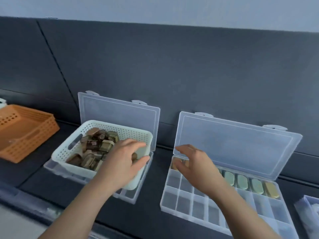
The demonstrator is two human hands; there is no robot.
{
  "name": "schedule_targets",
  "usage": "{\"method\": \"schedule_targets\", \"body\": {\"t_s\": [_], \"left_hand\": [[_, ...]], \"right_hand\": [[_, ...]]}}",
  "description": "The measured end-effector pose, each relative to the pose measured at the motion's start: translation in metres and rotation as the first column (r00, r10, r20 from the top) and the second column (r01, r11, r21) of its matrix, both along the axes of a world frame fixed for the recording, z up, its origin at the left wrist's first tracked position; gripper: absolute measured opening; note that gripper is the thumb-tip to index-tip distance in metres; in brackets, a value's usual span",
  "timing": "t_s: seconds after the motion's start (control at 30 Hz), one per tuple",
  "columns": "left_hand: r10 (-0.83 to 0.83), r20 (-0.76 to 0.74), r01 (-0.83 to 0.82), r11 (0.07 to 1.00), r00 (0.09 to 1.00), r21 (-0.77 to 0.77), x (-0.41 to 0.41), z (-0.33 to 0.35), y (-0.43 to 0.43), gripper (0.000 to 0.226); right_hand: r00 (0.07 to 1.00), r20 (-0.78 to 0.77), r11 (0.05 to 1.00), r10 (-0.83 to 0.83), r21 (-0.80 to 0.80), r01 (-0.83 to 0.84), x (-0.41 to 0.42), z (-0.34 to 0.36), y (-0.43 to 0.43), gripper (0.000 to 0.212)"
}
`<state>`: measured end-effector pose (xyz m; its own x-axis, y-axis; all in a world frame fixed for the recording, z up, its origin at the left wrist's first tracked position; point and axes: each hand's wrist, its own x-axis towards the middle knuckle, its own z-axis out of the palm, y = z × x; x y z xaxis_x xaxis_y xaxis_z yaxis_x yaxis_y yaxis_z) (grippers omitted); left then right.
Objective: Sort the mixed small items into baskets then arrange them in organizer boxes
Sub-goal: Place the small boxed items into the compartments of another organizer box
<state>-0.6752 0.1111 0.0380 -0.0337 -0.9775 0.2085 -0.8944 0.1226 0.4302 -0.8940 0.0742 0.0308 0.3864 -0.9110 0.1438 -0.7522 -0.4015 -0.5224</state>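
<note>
Blur on both: left hand [124, 163] hides lower right of white basket [103, 123], grip can't tell; right hand [196, 163], grip wide, covers upper-left cells of organizer box [183, 205].

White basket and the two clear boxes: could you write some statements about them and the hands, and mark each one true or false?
1. The white basket stands on top of the open left box. True.
2. The lid of the right box is closed. False: it stands open and leans back.
3. Small items lie in the back row of the right box. True.
4. The orange basket stands between the two boxes. False: it is at the far left, apart from both.
5. The left hand reaches into the white basket. True.
6. The right hand is also in the white basket. False: it is over the back left corner of the right box.
</note>
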Motion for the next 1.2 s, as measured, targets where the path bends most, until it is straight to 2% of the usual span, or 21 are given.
{"method": "schedule_targets", "body": {"t_s": [0.13,0.2,0.27,0.37,0.5,0.6,0.67,0.73,0.77,0.83,0.9,0.97,1.0,1.03,1.13,1.2], "left_hand": [[0.127,0.086,-0.138,0.982,0.988,0.132,0.083,0.011,0.003,0.051],[0.129,0.167,-0.167,0.957,0.977,0.237,0.115,0.012,0.0,0.053],[0.097,0.187,-0.157,0.927,0.978,0.341,0.135,0.01,-0.003,0.054],[0.049,0.103,-0.087,0.908,0.993,0.409,0.149,0.006,-0.01,0.047],[0.02,-0.034,-0.004,0.909,0.999,0.418,0.165,0.005,-0.016,0.036],[0.036,-0.171,0.038,0.911,0.985,0.41,0.182,0.005,-0.016,0.031],[0.076,-0.277,0.041,0.919,0.958,0.392,0.193,0.003,-0.016,0.025],[0.167,-0.478,0.043,0.917,0.863,0.397,0.197,0.001,-0.013,0.027],[0.223,-0.618,0.065,0.911,0.754,0.408,0.195,0.001,-0.011,0.031],[0.324,-0.845,0.149,0.896,0.425,0.419,0.188,0.002,-0.008,0.037],[0.392,-0.908,0.216,0.883,0.144,0.416,0.178,0.005,-0.007,0.034],[0.414,-0.91,0.285,0.873,-0.004,0.395,0.166,0.007,-0.007,0.025],[0.401,-0.915,0.33,0.87,-0.037,0.367,0.159,0.007,-0.007,0.026],[0.378,-0.925,0.366,0.866,-0.031,0.342,0.15,0.007,-0.007,0.032],[0.287,-0.952,0.387,0.869,0.111,0.307,0.118,0.012,-0.007,0.051],[0.244,-0.96,0.387,0.879,0.135,0.278,0.092,0.013,-0.005,0.049]], "right_hand": [[0.996,0.016,0.995,0.092,0.028,-0.093,0.068,0.008,-0.011,0.042],[0.994,0.012,0.991,0.113,0.073,-0.113,0.097,0.009,-0.015,0.044],[0.992,-0.016,0.985,0.127,0.124,-0.124,0.121,0.008,-0.021,0.045],[0.986,-0.104,0.973,0.134,0.204,-0.11,0.148,0.003,-0.03,0.047],[0.954,-0.271,0.95,0.126,0.309,-0.038,0.173,-0.009,-0.04,0.049],[0.89,-0.438,0.96,0.129,0.281,-0.001,0.186,-0.017,-0.046,0.035],[0.879,-0.461,0.96,0.118,0.279,0.018,0.191,-0.022,-0.049,0.036],[0.902,-0.421,0.959,0.093,0.281,0.032,0.194,-0.026,-0.048,0.033],[0.914,-0.397,0.958,0.085,0.285,0.035,0.195,-0.027,-0.048,0.032],[0.953,-0.297,0.949,0.058,0.314,0.04,0.195,-0.026,-0.045,0.042],[0.989,-0.147,0.949,-0.014,0.309,0.06,0.189,-0.016,-0.042,0.049],[0.995,0.019,0.956,-0.102,0.277,0.093,0.175,-0.003,-0.035,0.044],[0.983,0.11,0.953,-0.147,0.281,0.111,0.166,0.003,-0.031,0.039],[0.962,0.196,0.946,-0.188,0.299,0.124,0.156,0.008,-0.027,0.033],[0.854,0.43,0.916,-0.293,0.382,0.122,0.12,0.013,-0.012,0.019],[0.76,0.531,0.889,-0.373,0.438,0.131,0.094,0.014,-0.001,0.008]]}}
